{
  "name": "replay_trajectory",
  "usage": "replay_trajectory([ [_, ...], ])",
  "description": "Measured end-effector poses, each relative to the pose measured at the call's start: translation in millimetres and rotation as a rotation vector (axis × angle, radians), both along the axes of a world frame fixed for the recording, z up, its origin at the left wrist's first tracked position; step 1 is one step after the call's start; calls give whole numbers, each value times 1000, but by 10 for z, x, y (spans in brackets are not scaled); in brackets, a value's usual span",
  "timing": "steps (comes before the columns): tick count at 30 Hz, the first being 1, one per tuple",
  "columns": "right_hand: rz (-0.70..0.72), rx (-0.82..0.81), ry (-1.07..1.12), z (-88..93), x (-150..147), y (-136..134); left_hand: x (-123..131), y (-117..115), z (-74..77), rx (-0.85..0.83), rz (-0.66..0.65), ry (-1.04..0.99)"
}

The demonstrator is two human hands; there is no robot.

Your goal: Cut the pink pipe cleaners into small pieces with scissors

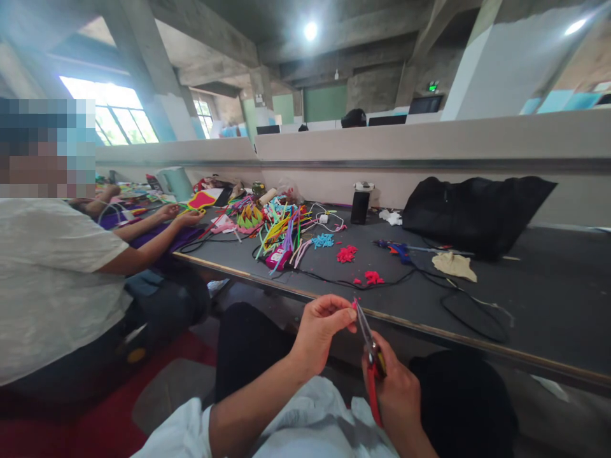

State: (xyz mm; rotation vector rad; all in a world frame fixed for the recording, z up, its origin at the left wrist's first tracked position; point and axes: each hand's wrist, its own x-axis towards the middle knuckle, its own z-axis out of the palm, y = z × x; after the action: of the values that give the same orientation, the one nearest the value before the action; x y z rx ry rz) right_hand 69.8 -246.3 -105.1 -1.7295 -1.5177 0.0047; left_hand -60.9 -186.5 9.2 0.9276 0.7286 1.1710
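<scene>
Between the thumb and fingers of my left hand point(323, 327) is pinched a small red-pink piece point(354, 306), too small to make out its kind. My right hand point(395, 389) grips a pair of scissors point(368, 343) with red handles, the blades pointing up and away beside that piece. Both hands are in front of the table's near edge, above my lap. On the table just beyond them lie a small heap of red cut pieces point(373, 278), a larger red heap point(346, 254) and a heap of blue pieces point(323, 240).
Colourful fuzzy stems point(286, 222) are piled left of the heaps. A glue gun point(400, 250) with a trailing cord, a cream cloth point(454, 266), a black bag point(472, 213) and a dark bottle point(360, 205) stand or lie rightward. At left, a co-worker's hands point(188, 218) hold a red-and-yellow piece point(201, 201).
</scene>
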Motion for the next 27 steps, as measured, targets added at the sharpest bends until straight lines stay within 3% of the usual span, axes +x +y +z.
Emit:
replay_trajectory([
  [4,85,-13,153,24,-9,14,20,2,-12,34,-7,52],
  [7,95,-52,281,88,2,21,31,31,-86,107,30,202],
  [11,58,-101,423,191,51,10,23,61,-255,440,103,595],
  [14,65,-141,538,258,88,1,21,48,-393,675,26,789],
  [20,77,-64,489,283,112,26,42,22,-584,932,-18,1039],
  [27,58,15,340,166,148,64,54,17,-597,1014,-7,1119],
])
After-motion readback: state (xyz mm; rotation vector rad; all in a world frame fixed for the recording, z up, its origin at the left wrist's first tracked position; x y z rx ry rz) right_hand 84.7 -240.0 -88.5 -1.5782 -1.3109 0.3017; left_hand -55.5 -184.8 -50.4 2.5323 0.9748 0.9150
